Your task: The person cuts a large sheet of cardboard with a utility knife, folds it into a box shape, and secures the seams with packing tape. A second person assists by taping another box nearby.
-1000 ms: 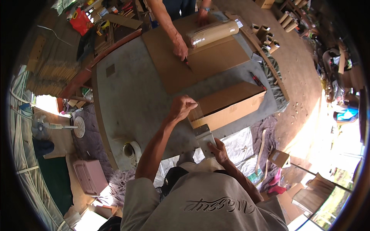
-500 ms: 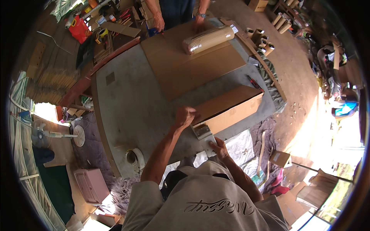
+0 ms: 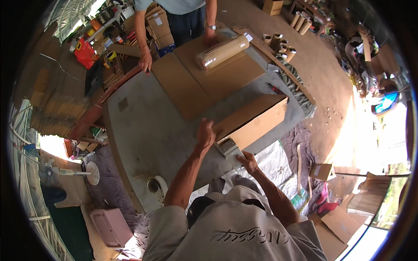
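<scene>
My left hand (image 3: 205, 134) is at the near left end of a long brown cardboard box (image 3: 262, 125), fingers smeared by motion; whether it touches the box is unclear. My right hand (image 3: 248, 162) is closed round the near end of a pale, flat-sided piece (image 3: 234, 155), whose greyish far end lies against the box's near left corner. The box rests on a grey-topped table (image 3: 148, 113). Beyond it lies a flat cardboard sheet (image 3: 185, 93), with a plastic-wrapped brown roll (image 3: 226, 52) on top.
Across the table, a co-worker's hand (image 3: 145, 61) holds a small red object beside the sheet. A roll of pale tape (image 3: 155, 185) stands at the near left edge. A red-handled tool (image 3: 276, 89) lies past the box. Cardboard tubes (image 3: 278, 43) stand on the floor.
My left hand has shifted slightly at the box end, fingers now pointing up more. The co-worker's hand has moved left and nearer, off the sheet. The whole view has shifted a little.
</scene>
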Tool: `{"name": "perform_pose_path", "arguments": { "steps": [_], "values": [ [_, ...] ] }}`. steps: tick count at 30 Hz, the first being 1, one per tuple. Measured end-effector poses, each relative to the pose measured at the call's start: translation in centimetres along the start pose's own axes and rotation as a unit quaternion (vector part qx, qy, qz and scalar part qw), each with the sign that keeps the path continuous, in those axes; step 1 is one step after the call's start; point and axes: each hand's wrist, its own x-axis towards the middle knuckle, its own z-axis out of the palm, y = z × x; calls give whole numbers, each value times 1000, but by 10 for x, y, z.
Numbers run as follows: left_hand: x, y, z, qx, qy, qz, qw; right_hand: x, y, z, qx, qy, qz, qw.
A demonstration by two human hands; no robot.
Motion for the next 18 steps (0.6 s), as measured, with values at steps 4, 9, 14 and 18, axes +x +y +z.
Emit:
{"name": "perform_pose_path", "arguments": {
  "steps": [4,9,14,18],
  "values": [
    [9,-56,-22,161,0,69,985,7,15,1,-36,-22,-28,999],
    [6,63,-37,21,-191,74,979,8,29,2,-43,23,-94,994],
    [-9,55,-5,272,-197,434,836,11,32,8,-63,25,-76,995],
    [-2,35,23,418,-295,356,782,4,25,9,-32,35,-61,997]
  ]
}}
